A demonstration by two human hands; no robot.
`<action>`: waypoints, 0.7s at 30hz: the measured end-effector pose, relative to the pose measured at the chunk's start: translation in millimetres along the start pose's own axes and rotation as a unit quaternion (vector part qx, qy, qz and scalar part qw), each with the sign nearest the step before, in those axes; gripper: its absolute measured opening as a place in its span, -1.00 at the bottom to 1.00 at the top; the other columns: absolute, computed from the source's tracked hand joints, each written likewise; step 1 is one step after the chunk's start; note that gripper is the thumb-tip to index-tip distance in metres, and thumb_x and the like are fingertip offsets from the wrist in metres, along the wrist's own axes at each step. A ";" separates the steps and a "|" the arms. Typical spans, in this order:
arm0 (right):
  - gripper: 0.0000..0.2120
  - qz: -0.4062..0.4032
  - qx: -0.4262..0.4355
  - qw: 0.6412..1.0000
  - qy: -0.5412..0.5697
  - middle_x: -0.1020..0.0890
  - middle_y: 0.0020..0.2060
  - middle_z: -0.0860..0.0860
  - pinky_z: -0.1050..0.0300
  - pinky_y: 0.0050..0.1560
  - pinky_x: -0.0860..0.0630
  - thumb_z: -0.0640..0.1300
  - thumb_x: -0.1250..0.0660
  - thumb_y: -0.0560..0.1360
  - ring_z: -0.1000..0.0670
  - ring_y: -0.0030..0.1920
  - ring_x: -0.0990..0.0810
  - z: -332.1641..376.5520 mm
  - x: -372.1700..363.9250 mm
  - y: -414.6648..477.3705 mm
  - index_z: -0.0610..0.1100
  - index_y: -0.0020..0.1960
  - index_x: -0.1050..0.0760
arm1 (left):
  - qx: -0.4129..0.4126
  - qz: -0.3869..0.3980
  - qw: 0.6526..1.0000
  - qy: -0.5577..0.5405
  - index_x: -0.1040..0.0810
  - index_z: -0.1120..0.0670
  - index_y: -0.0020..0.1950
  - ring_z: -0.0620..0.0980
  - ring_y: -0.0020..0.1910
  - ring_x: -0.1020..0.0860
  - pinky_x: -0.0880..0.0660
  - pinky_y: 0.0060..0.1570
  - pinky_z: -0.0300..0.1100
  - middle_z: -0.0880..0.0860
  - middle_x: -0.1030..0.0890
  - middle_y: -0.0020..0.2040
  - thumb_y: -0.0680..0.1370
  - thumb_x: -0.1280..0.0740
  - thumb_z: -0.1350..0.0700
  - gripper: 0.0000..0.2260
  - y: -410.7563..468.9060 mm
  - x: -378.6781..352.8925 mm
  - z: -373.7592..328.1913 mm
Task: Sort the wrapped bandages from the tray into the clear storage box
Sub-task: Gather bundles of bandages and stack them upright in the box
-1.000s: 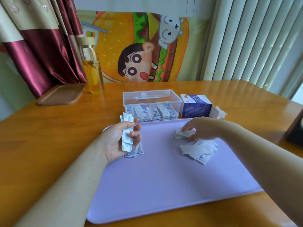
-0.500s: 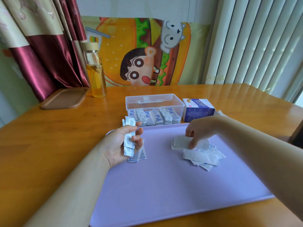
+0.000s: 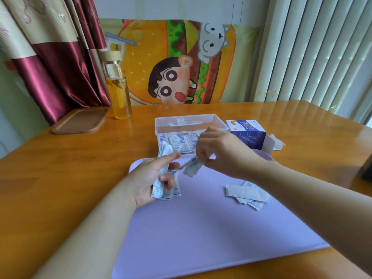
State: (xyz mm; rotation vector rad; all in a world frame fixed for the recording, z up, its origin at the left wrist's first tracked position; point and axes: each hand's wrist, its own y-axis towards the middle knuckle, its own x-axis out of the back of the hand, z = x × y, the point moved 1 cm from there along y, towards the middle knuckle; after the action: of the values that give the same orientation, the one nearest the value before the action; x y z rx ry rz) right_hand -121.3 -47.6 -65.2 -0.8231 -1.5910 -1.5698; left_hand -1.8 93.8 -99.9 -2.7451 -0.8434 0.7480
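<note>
Sorting | left hand [image 3: 149,178] curls round a bandage stack [image 3: 164,156], gathering | right hand [image 3: 219,152] pinches one wrapped bandage [image 3: 193,168] beside it | loose pile [image 3: 247,194] on tray [image 3: 201,228] | clear storage box [image 3: 189,121] beyond, toward table's far edge

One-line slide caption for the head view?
Right hand pinches a wrapped bandage beside the stack held in the left hand, above the purple tray.

Right hand [image 3: 221,152] is off the loose pile [image 3: 247,195] at the right of the tray [image 3: 201,228]. It's now raised and moved left, pinching one wrapped bandage [image 3: 193,169] in the air. The bandage's end sits just beside the left hand [image 3: 147,178] and its stack [image 3: 165,156]. That piece is gone from the tray.
</note>
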 end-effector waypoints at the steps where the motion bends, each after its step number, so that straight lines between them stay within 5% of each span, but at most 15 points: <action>1: -0.87 -0.036 0.035 0.999 -0.007 -0.56 -0.30 0.02 0.13 -0.28 -0.45 -0.23 -0.25 0.41 -0.04 -0.20 -0.45 3.6 -2.4 -1.7 -0.12 -0.31 -0.45 | -0.002 0.022 0.999 0.028 -0.58 0.15 0.08 -0.16 -0.57 -0.19 -0.35 -0.54 -0.35 0.08 -0.50 -0.14 0.46 -0.38 0.07 -0.75 -1.2 -0.7 1.1; 4: -0.81 -0.099 0.070 0.993 -0.012 -0.57 -0.31 -0.03 0.11 -0.28 -0.45 -0.23 -0.19 0.45 -0.11 -0.24 -0.47 6.7 -11.6 -7.6 -0.16 -0.33 -0.45 | -0.019 0.078 0.988 0.134 -0.60 0.09 0.08 -0.16 -0.54 -0.21 -0.35 -0.50 -0.33 0.09 -0.42 -0.16 0.33 -0.42 -0.02 -0.63 -4.8 -3.1 4.0; 8: -0.92 -0.105 0.081 0.991 -0.009 -0.58 -0.21 -0.04 0.11 -0.18 -0.46 -0.26 -0.30 0.43 -0.11 -0.18 -0.48 5.3 -18.2 -13.2 -0.18 -0.24 -0.50 | -0.057 0.061 0.975 0.207 -0.64 0.07 0.01 -0.09 -0.42 -0.28 -0.33 -0.49 -0.33 0.11 -0.37 -0.21 0.35 -0.45 0.05 -0.74 -1.0 -1.7 5.7; 9: -0.96 -0.105 0.055 0.993 -0.004 -0.58 -0.13 -0.04 0.12 -0.10 -0.46 -0.26 -0.35 0.40 -0.11 -0.11 -0.48 2.4 -19.1 -14.4 -0.18 -0.15 -0.52 | -0.065 0.050 0.975 0.207 -0.62 0.09 0.04 -0.08 -0.40 -0.29 -0.33 -0.50 -0.34 0.10 -0.42 -0.21 0.41 -0.44 0.11 -0.78 0.7 -1.0 6.4; 11: -0.71 -0.122 -0.080 0.988 0.050 -0.53 0.04 -0.03 0.12 0.06 -0.44 -0.26 -0.40 0.36 -0.06 0.04 -0.47 -5.2 -21.3 -14.4 -0.14 0.07 -0.49 | -0.079 0.018 0.976 0.200 -0.58 0.17 0.13 -0.08 -0.41 -0.32 -0.33 -0.51 -0.35 0.12 -0.51 -0.15 0.49 -0.38 0.18 -0.78 2.8 1.0 5.8; 13: -0.56 -0.105 -0.278 0.917 0.267 -0.50 0.12 0.00 0.11 0.11 -0.48 -0.26 -0.40 0.39 0.02 0.05 -0.50 -8.3 -18.1 -14.2 -0.06 0.23 -0.41 | -0.089 -0.010 0.978 0.190 -0.56 0.19 0.16 -0.08 -0.43 -0.34 -0.34 -0.52 -0.35 0.14 -0.56 -0.12 0.51 -0.37 0.18 -0.76 4.4 3.3 4.5; 16: -0.62 0.009 -0.399 0.674 0.621 -0.62 -0.01 -0.03 0.11 -0.06 -0.55 -0.12 -0.39 0.44 -0.01 -0.10 -0.62 -6.8 -19.1 -12.2 -0.10 0.23 -0.45 | -0.099 -0.033 0.978 0.180 -0.57 0.16 0.14 -0.13 -0.50 -0.34 -0.34 -0.52 -0.34 0.06 -0.59 -0.21 0.52 -0.37 0.16 -0.78 6.1 5.2 3.5; 17: -0.69 0.031 -0.398 0.648 0.649 -0.64 -0.09 -0.03 0.15 -0.12 -0.55 -0.10 -0.39 0.45 0.00 -0.14 -0.63 -5.0 -21.7 -10.9 -0.12 0.16 -0.49 | -0.101 -0.035 0.977 0.184 -0.57 0.15 0.14 -0.13 -0.51 -0.34 -0.34 -0.52 -0.34 0.05 -0.58 -0.22 0.52 -0.37 0.15 -0.79 6.5 5.2 3.8; 19: -0.94 0.038 -0.393 0.658 0.641 -0.65 -0.21 -0.01 0.23 -0.19 -0.53 -0.17 -0.36 0.48 0.05 -0.23 -0.63 -2.7 -27.8 -7.4 -0.13 -0.06 -0.55 | -0.103 -0.040 0.974 0.196 -0.57 0.13 0.13 -0.13 -0.49 -0.34 -0.35 -0.50 -0.33 0.06 -0.58 -0.22 0.51 -0.38 0.13 -0.78 7.9 5.4 5.5; 21: -0.92 0.023 -0.398 0.660 0.637 -0.65 -0.27 0.00 0.27 -0.23 -0.53 -0.23 -0.34 0.50 0.08 -0.27 -0.61 -1.3 -32.4 -3.6 -0.12 -0.17 -0.55 | -0.109 -0.053 0.971 0.208 -0.58 0.11 0.12 -0.11 -0.44 -0.37 -0.37 -0.49 -0.33 0.07 -0.59 -0.20 0.50 -0.39 0.11 -0.78 8.7 6.4 6.1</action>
State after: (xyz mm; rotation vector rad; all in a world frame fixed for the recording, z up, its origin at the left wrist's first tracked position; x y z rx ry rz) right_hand -107.5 -47.2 -94.7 0.0380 0.1850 -2.0242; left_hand 3.8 90.4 -110.4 -2.8551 -1.0118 0.0505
